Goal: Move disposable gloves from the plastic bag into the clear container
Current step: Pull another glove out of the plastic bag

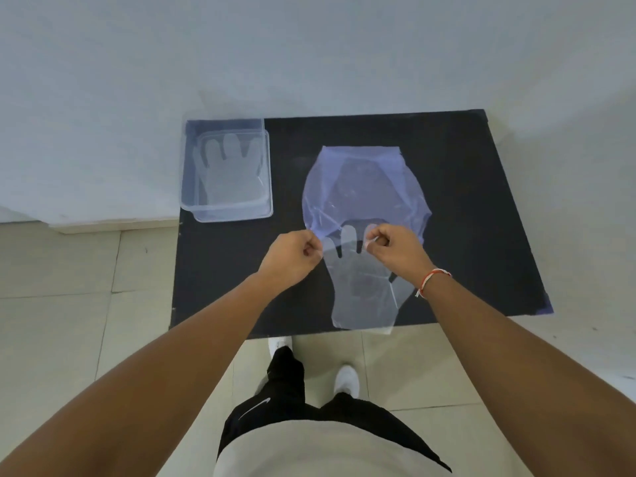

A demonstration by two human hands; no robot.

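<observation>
A bluish plastic bag (364, 187) lies flat on the black table (481, 218). A clear disposable glove (361, 287) hangs spread out in front of it, fingers pointing away from me. My left hand (292, 254) pinches the glove's left edge near the little finger. My right hand (395, 247) pinches its right finger tips. The glove's cuff reaches the table's near edge. At the table's far left stands the clear container (192, 204), and one clear glove (227, 166) lies flat inside it.
The black table ends just in front of my feet, with tiled floor (69, 304) to the left and below. A white wall (309, 56) rises behind the table. The container overhangs the table's left edge slightly.
</observation>
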